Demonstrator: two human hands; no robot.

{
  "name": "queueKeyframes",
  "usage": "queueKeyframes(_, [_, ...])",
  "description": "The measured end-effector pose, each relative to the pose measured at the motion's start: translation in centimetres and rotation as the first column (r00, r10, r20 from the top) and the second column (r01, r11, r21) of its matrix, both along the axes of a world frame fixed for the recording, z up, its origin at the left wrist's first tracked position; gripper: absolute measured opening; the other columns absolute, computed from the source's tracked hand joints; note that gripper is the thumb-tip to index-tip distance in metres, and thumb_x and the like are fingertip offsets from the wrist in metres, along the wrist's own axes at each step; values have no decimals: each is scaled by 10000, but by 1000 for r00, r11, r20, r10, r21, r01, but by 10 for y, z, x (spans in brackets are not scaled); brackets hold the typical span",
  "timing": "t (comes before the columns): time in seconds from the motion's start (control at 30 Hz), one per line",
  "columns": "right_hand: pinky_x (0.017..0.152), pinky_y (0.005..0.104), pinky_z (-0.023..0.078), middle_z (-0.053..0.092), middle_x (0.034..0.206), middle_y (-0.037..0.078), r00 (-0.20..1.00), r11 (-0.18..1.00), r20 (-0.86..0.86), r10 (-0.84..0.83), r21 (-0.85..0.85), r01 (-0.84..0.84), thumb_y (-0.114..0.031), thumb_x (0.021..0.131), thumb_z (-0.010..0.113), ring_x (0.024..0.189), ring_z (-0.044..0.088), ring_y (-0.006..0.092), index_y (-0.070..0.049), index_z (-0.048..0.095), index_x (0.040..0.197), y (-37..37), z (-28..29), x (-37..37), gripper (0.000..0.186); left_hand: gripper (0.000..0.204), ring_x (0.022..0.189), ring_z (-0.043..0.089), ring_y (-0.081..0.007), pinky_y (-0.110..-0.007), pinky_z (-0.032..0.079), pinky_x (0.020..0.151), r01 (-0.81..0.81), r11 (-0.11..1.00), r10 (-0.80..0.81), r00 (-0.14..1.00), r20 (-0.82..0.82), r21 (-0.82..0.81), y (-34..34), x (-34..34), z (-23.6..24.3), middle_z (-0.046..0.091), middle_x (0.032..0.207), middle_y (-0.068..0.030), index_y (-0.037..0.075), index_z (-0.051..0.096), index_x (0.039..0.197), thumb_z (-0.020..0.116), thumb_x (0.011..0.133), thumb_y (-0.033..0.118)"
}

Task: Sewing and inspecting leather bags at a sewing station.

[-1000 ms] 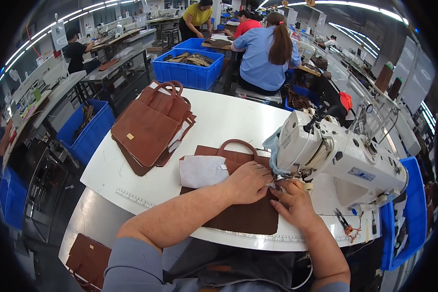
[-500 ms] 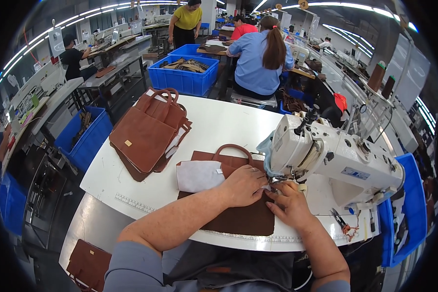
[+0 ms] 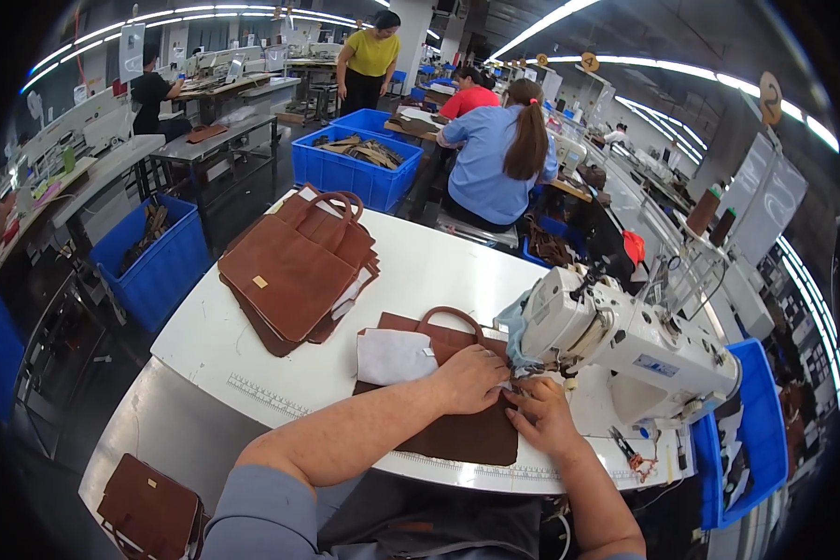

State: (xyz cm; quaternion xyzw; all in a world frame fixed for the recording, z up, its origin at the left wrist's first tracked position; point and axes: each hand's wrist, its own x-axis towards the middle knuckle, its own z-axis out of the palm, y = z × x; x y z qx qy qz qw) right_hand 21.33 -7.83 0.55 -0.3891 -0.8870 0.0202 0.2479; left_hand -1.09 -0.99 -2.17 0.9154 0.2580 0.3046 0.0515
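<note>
A brown leather bag panel [image 3: 467, 435] lies on the white table under the head of a sewing machine [image 3: 579, 322]. It has a reddish-brown loop handle [image 3: 450, 312] and a white lining piece [image 3: 392, 356] folded over its left part. My left hand [image 3: 473, 380] presses down on the panel with fingers closed together, gripping the work by the needle area. Close beside it, my right hand [image 3: 543, 411] pinches the panel's right edge, thumb toward the left hand. A light blue cloth [image 3: 515, 333] hangs on the machine head. My fingers hide the spot being held.
A stack of reddish-brown bag pieces [image 3: 294, 271] rests at the table's left. Snips [image 3: 623, 446] lie right of my right hand. Another bag piece [image 3: 149, 509] is low at left. Blue bins [image 3: 357, 173] stand beyond, and a person in light blue [image 3: 495, 159] sits ahead.
The whole view has shifted slightly as my head turned. Both hands stay at the machine on the panel, with little visible change in their hold.
</note>
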Motion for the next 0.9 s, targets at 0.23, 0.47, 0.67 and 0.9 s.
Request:
queueKeyframes(0.23, [994, 435, 472, 678, 1216, 111, 999, 999, 28, -33, 9, 33, -164, 815, 764, 1132, 590, 324, -92, 778, 1124, -5, 2, -5, 318, 265, 1042, 644, -298, -425, 480, 958, 46, 999, -47, 997, 56, 18, -2, -2, -7, 691, 1028, -122, 25, 672, 1026, 671, 816, 186])
queueKeyframes(0.47, [989, 437, 473, 672, 1218, 122, 999, 1000, 25, -23, -3, 23, -166, 817, 767, 1138, 587, 324, -95, 771, 1140, 0, 0, -1, 331, 241, 1019, 649, -281, -418, 480, 939, 45, 996, -50, 996, 72, 72, 2, 0, -8, 696, 1008, -110, 42, 688, 1014, 659, 813, 172])
queueKeyframes(0.67, [963, 431, 497, 674, 1192, 123, 1000, 1000, 22, -15, 18, 14, -167, 822, 764, 1125, 598, 327, -92, 764, 1147, -1, 10, -4, 333, 267, 1043, 653, -284, -421, 484, 953, 49, 998, -51, 998, 48, 45, 0, -2, 0, 701, 1054, -118, 38, 682, 1052, 669, 820, 169])
queueKeyframes(0.9, [873, 417, 552, 675, 1190, 104, 1000, 1000, 27, -14, 4, 14, -206, 832, 758, 1116, 631, 326, -91, 755, 1153, -1, 6, -1, 340, 247, 1059, 659, -276, -415, 486, 961, 12, 1000, -12, 1000, 10, -25, -3, -1, 5, 710, 1064, -109, 47, 694, 1048, 671, 829, 157])
